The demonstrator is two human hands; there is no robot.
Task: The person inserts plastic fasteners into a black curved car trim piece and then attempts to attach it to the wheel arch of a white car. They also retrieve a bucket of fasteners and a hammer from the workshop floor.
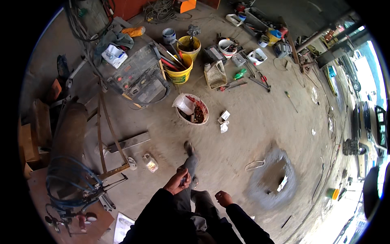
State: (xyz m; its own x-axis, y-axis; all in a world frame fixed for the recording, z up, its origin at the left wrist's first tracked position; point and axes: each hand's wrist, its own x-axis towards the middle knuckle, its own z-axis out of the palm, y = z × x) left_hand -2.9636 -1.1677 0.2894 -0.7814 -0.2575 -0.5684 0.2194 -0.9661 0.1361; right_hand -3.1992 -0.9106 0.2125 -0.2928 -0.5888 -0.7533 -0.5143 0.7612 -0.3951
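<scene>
My left hand point(177, 181) is in front of my body with its fingers curled in. What it holds, if anything, is hidden. Lower and to the right, my right hand point(223, 199) is curled into a loose fist, and nothing shows in it. Neither hand touches anything on the floor. Beyond them stands a whitish bucket point(206, 106) with a red-stained inside, small dark pieces and a white container point(184, 104) in it. Small white boxes point(224, 116) lie beside that bucket. A clear plastic bag point(150, 162) is on the floor left of my left hand.
A large gas cylinder point(70, 140) with blue hoses point(55, 179) lies left, near a metal frame point(111, 173). Yellow buckets point(178, 76) of tools and a worn machine point(142, 77) stand ahead. A grey-rimmed patch point(256, 185) marks the floor at right; vehicles point(365, 130) are farther right.
</scene>
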